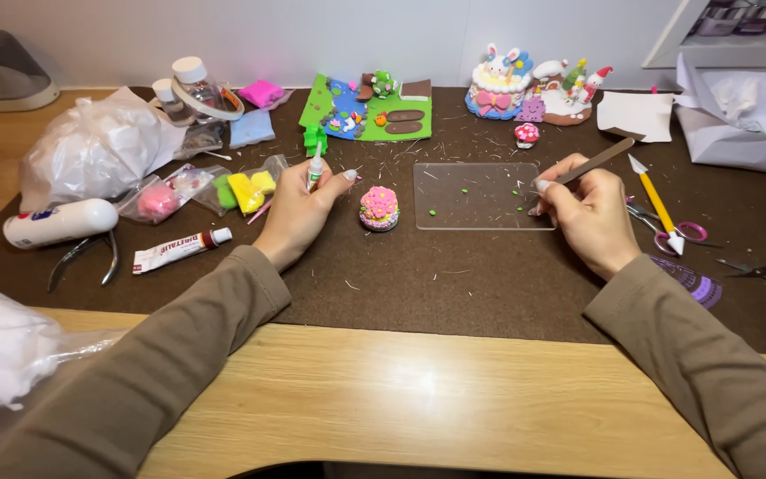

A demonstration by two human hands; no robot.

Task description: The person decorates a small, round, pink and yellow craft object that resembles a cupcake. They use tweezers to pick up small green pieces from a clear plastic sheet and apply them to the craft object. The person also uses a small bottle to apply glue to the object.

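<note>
Brown felt mat (454, 293) carries everything. Right hand (589, 213) pinches a thin modelling tool (591, 162) over the clear plate (476, 197); left hand (299, 208) grips a small glue tube (315, 167) beside the pink clay cake (379, 208). Clay models line the far edge.

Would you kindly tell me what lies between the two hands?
In the head view, a small pink clay cake and a clear plate lie between them.
</note>
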